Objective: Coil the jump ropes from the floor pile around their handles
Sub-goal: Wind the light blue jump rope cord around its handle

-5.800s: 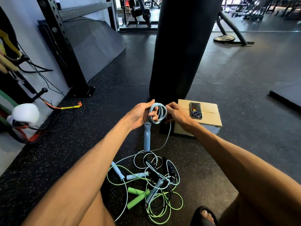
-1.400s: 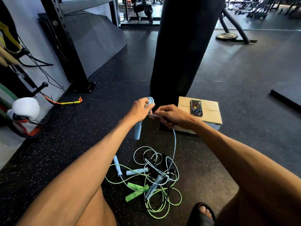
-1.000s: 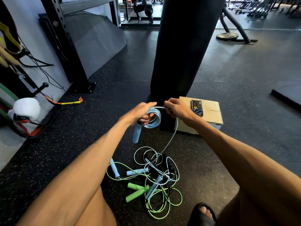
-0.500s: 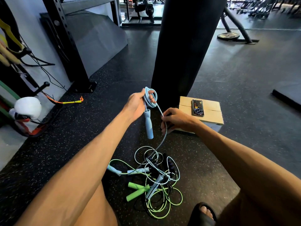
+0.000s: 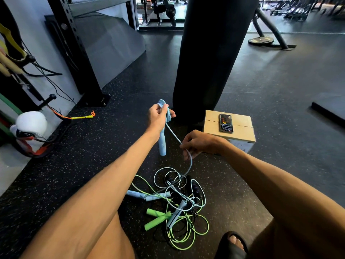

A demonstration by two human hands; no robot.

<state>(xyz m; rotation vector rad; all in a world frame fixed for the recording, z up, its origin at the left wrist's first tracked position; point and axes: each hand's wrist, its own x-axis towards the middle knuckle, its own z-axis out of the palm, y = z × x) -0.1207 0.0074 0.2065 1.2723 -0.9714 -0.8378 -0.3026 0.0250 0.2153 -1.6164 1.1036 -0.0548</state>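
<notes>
Gripping the top end of a light-blue handle (image 5: 162, 143), the left hand (image 5: 157, 118) is curling its fingers tight around it, and it's also trapping a small bunch of coiled light-blue rope (image 5: 164, 107) against that same end. The rest of the handle is hanging straight down out of the fist.

Lower down and off to the right of that grip, the right hand (image 5: 200, 143) is pinching the same rope between thumb and fingers. The strand is running pretty much taut between the two hands, then curving down out of the right hand.

Directly below both grips, the pile (image 5: 179, 202) is sitting on the dark speckled floor, and the loose end of the rope is dropping right into it. It's a proper tangle: a couple more pale blue handles, two green handles (image 5: 156, 218), loops of lime-green cord, and some black bits that are hard to make out.

Just right of the right hand's grip, a cardboard box (image 5: 240, 128) is sitting on the floor with a phone (image 5: 225, 123) lying on top. Beyond the left hand's grip, a black punching bag (image 5: 209, 53) is hanging. Way off to the left, a white boxing glove (image 5: 31, 124) is lying by the wall. Below the pile, on the near side, a black sandal (image 5: 231, 247) is poking into view.
</notes>
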